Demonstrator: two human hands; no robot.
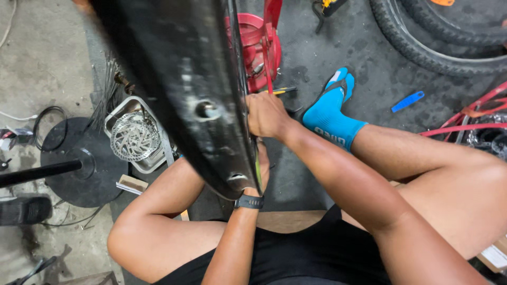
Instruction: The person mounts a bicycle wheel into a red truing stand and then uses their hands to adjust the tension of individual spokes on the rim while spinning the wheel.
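While we sit, our right hand (266,115) clamps the black rim (179,89); our left hand's (260,174) grip seems hidden.

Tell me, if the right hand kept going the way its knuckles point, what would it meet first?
The right hand already presses against the edge of the black wheel rim that it grips, so the rim comes first; depth beyond it is hard to judge.
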